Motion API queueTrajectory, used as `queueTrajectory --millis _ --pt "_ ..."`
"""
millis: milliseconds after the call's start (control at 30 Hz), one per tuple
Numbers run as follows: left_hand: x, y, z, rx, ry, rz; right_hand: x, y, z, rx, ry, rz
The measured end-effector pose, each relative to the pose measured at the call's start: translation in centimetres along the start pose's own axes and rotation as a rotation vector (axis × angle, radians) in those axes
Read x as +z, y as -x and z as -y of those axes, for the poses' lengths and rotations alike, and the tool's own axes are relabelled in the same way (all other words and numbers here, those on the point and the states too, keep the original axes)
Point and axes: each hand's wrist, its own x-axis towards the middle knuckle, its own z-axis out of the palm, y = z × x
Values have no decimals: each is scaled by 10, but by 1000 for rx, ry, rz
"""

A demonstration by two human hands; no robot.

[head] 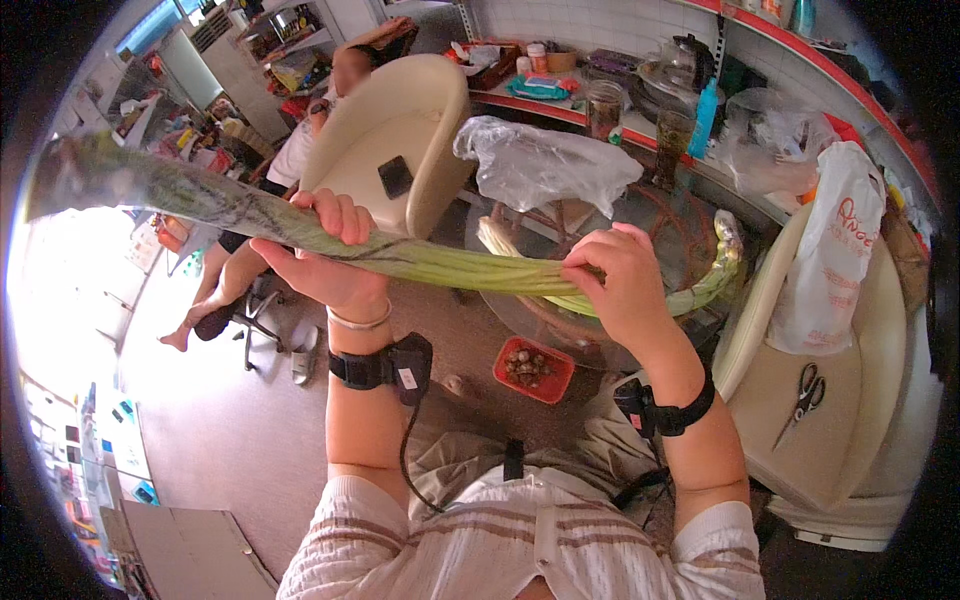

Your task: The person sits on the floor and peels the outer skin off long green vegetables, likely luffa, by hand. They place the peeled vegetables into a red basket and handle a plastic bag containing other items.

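Note:
A long bundle of green stems in clear plastic wrap (pixel 457 268) stretches across the view in front of me. My left hand (pixel 334 251) grips it near its middle, thumb below and fingers over the top. At its right end, my right hand (pixel 619 281) pinches the stem tips between thumb and fingers. Beneath, on a round glass table (pixel 499 307), lies a second, curved bundle of pale green stems (pixel 697 292), partly hidden by my right hand. A crumpled clear plastic bag (pixel 540 161) is at the table's far side.
A red plastic tub (pixel 534 370) with small brown lumps is below the bundle. Scissors (pixel 806 401) and a white plastic bag (pixel 829 255) rest on the right chair (pixel 795 442). A phone-like dark object (pixel 395 178) lies on the cream chair (pixel 375 120). Another person (pixel 296 150) sits behind it.

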Motion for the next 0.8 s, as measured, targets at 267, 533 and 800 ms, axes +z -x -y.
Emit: queueTrajectory --millis 267,533,800 --pt "-9 15 16 -23 123 -155 -14 13 9 5 62 -70" --pt "2 21 26 -63 74 -208 -4 7 14 61 0 35" --pt "-7 28 36 -96 27 -242 10 13 6 71 -26 -79"
